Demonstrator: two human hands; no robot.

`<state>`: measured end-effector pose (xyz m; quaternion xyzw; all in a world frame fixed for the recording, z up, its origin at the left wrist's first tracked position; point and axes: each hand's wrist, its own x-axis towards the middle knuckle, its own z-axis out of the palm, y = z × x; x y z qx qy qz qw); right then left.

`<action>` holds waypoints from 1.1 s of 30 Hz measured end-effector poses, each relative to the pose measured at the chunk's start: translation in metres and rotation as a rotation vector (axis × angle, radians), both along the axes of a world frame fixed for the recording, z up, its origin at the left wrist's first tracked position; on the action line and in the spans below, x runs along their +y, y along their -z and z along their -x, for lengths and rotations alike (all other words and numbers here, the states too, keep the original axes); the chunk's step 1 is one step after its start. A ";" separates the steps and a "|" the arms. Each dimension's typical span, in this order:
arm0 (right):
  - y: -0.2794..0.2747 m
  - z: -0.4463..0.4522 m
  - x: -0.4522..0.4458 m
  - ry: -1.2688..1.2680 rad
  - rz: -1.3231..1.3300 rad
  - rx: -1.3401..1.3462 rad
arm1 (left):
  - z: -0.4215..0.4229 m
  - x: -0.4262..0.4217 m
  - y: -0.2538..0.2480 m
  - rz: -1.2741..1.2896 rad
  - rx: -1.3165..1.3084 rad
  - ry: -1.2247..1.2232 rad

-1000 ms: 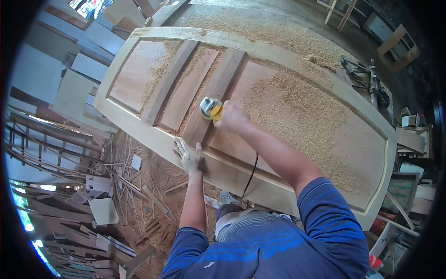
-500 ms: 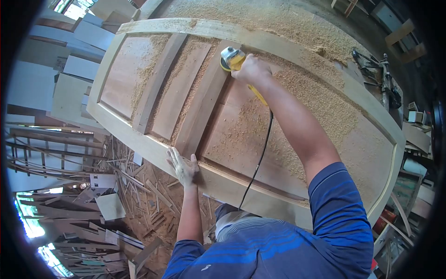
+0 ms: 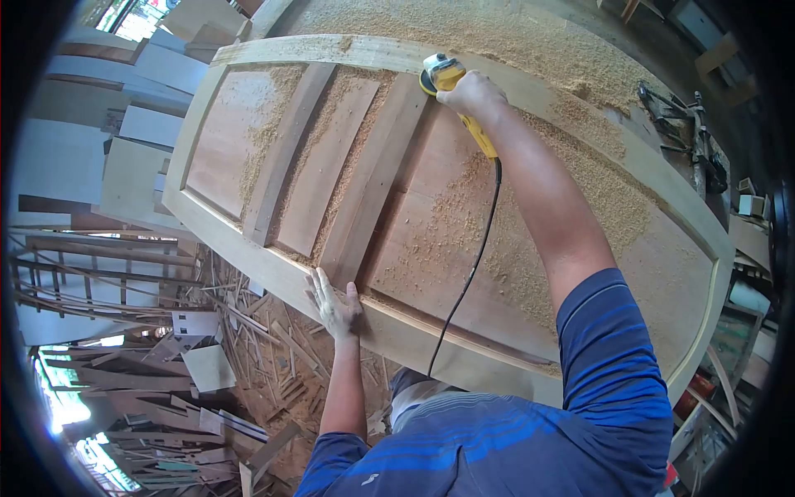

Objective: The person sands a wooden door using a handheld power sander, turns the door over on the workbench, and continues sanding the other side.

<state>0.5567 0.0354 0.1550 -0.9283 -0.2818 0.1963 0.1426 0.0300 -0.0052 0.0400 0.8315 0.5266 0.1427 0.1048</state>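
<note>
A large panelled wooden door [image 3: 497, 373] lies flat in front of me, with sawdust strewn over its panels. My right hand [image 3: 474, 93] is wrapped round a yellow power tool with a metal head [image 3: 447, 74]; its disc is at the upper end of a wooden crosspiece [image 3: 373, 174], by the door's far edge. A black cord [image 3: 472, 273] runs from the tool back towards my body. My left hand [image 3: 336, 308] rests with spread fingers on the door's near edge, by the lower end of that crosspiece, and holds nothing.
Boards and sheets [image 3: 58, 157] lean at the left. Wood offcuts [image 3: 286, 348] litter the floor below the door's near edge. Beyond the door's far edge lie shavings [image 3: 497, 41], and a dark metal clamp-like object [image 3: 700, 141] is at the right.
My right hand and the tool have moved up the crosspiece, from near its middle to its far end. My left hand stays at the near edge. The view has shifted slightly.
</note>
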 end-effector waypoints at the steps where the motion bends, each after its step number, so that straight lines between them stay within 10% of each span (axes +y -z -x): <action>1: 0.007 0.005 -0.003 -0.015 0.001 0.025 | 0.000 0.000 0.001 -0.005 -0.001 0.002; 24: -0.012 0.297 -0.092 -0.513 0.081 0.171 | 0.014 -0.004 0.012 -0.019 -0.149 -0.033; 33: -0.013 0.243 -0.029 -0.392 0.060 0.115 | 0.007 -0.004 -0.002 0.023 -0.022 0.007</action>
